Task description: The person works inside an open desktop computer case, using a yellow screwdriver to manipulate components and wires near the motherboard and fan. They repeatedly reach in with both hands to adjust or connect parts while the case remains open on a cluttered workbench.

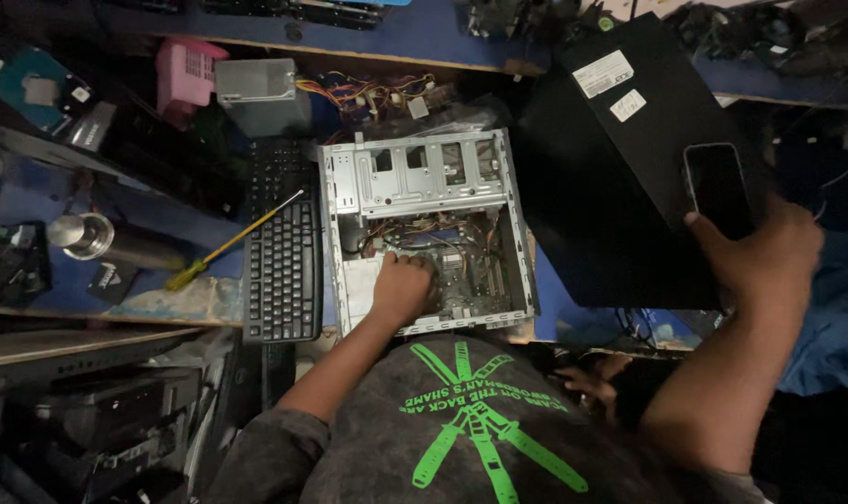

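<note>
Head camera is looking down on a cluttered blue surface (pixel 88 201): left hand (pixel 403 287) is reaching, fingers curled, inside an open computer case (pixel 424 229); right hand (pixel 755 257) is grasping a dark phone (pixel 718 187) over a black tower (pixel 620 159), keyboard (pixel 282 252) and yellow-handled screwdriver (pixel 228 245) lying nearby.

- We wear a dark grey T-shirt (pixel 461 439) with a faded, washed-out look to its cloth.
- On our chest sits a bright green print (pixel 484 420): crossed straps meeting at a small buckle shape, with a curved line of green lettering above it.
- Our short sleeve (pixel 270 448) ends above the elbow, so both forearms are bare.
- Our left hand (pixel 403 287) and right hand (pixel 758 250) carry no gloves, rings or watch that we can see.
</note>
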